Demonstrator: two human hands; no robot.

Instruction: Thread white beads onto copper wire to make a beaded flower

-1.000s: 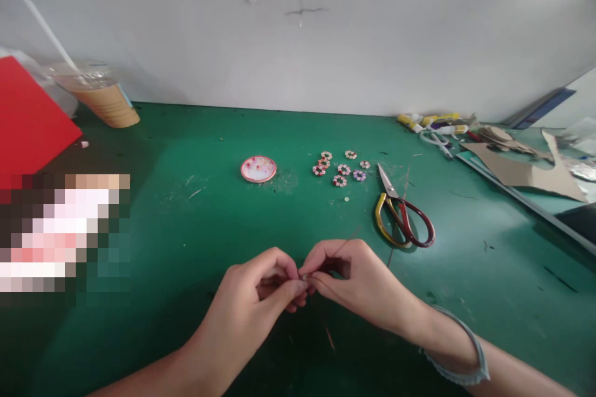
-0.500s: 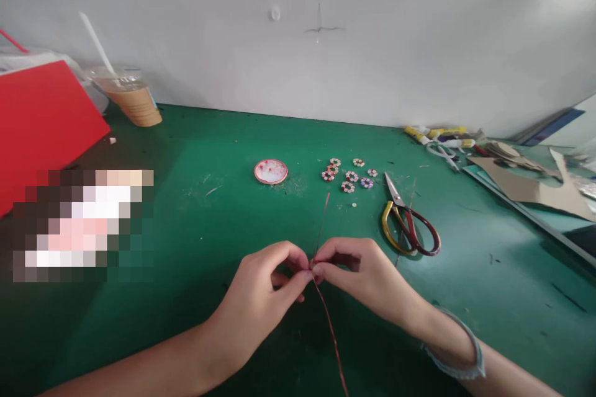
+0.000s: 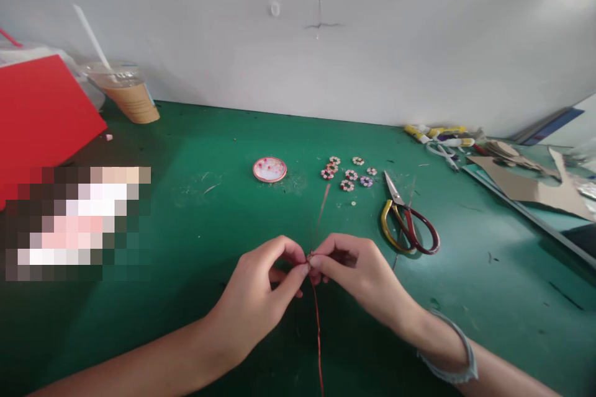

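Low in the middle of the head view, my left hand (image 3: 267, 282) and my right hand (image 3: 351, 263) meet fingertip to fingertip. Both pinch a thin reddish-brown cord (image 3: 318, 322). One end of it rises beyond my fingers, and the long part hangs down toward me past the bottom of the view. What lies right between the fingertips is too small and covered to make out. Past my hands lie several small flower-shaped bead rings (image 3: 347, 185) in red, white and purple. To their left is a small round dish (image 3: 270, 170) with a red rim and tiny beads in it.
Scissors (image 3: 404, 217) with yellow and dark red handles lie right of my hands. A drink cup (image 3: 133, 102) with a straw and a red sheet (image 3: 41, 118) are at left. Cut cardboard (image 3: 526, 180) and glue tubes (image 3: 440, 133) lie at right. A grey wall (image 3: 209, 31) bounds the green table.
The cord's hanging part has swung left and now drops almost straight down. Its upper end looks blurred by motion. Both hands keep their pinch and have shifted only slightly.
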